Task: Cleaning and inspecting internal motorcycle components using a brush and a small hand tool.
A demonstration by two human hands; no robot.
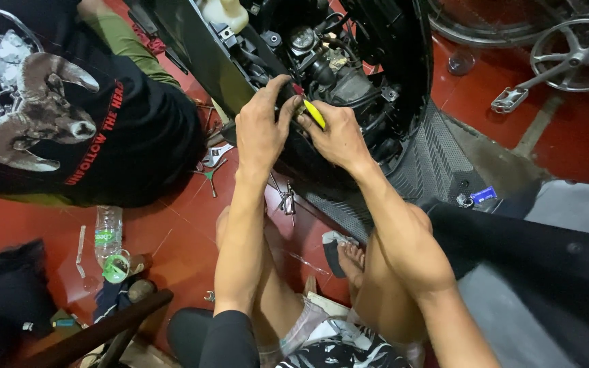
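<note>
Head view is looking down on a person sitting on a red tiled floor (172, 238), both bare arms reaching into the opened body of a black scooter (349, 75). The right hand (339, 136) is gripping a screwdriver with a yellow handle (313, 113), fingers closed around it; only a short stretch of the bright yellow grip and a bit of red near its upper end are showing, and the shaft is hidden. The left hand (262, 126) is curling just beside it, fingertips pressing onto a dark part of the scooter; whether it is clasping anything I cannot tell. The tool is sitting between the two hands, at the lower edge of the exposed engine bay. Another person in a black printed shirt (69, 123) is crouching at the left. A clear plastic bottle (108, 235) is lying on the floor near loose hand tools (213, 163).
</note>
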